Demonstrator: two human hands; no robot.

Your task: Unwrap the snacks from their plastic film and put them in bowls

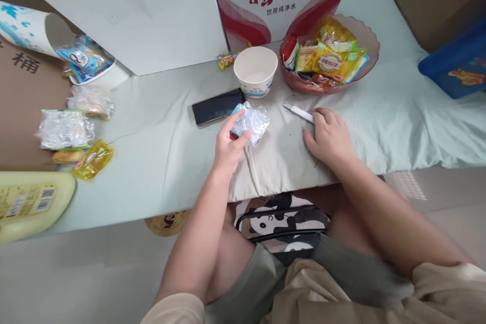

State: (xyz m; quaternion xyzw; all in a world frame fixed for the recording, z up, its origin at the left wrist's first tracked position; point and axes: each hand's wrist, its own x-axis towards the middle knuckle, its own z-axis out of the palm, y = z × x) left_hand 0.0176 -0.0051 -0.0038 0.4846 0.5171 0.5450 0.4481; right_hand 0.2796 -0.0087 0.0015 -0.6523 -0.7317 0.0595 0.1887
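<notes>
My left hand [232, 144] pinches a crinkled clear and blue plastic snack wrapper [253, 122] just above the cloth. Whether food is inside it I cannot tell. Resting on the cloth, my right hand [331, 136] has its fingers closed around the rear end of a slim white pen-like tool [301, 113], whose narrow grey tip points left. Behind the wrapper stands a white paper bowl [256, 73] with a blue print. A dark phone [216, 106] lies flat, partly behind the wrapper. Right of the bowl is a pink glass bowl [370, 43] heaped with packaged snacks [329, 58].
White cartons [132, 15] stand along the back, with a small yellow wrapped candy [228, 59] before them. At left lie wrapped snacks [66, 129], a tipped paper cup [30, 28] and a yellow bottle [38, 200]. A blue container [455, 61] sits at right.
</notes>
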